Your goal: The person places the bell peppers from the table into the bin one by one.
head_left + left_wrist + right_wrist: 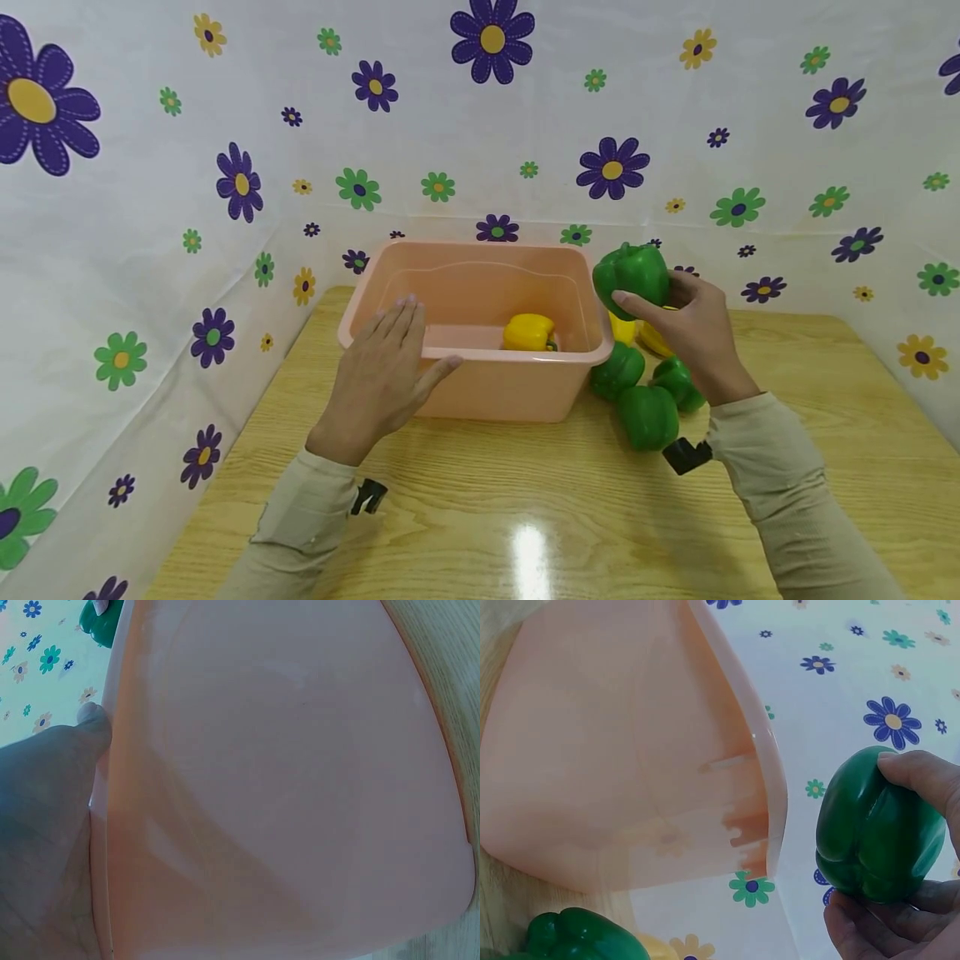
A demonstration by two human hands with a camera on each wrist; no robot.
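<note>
My right hand (697,329) grips a green bell pepper (632,279) in the air, just off the right rim of a pink plastic tub (487,387). Thumb and fingers press on opposite sides of that pepper in the right wrist view. A yellow bell pepper (528,332) lies on the tub's floor. With fingers straight, my left hand (378,375) rests on the tub's near rim at the left. In the left wrist view its thumb lies against the rim, and the tub's wall (300,765) fills most of the picture.
Right of the tub, several green peppers (648,418) sit together on the wooden table (465,508). Partly hidden behind them and my right hand are yellow peppers (622,330). A white cloth with printed flowers (525,108) hangs behind and at the sides.
</note>
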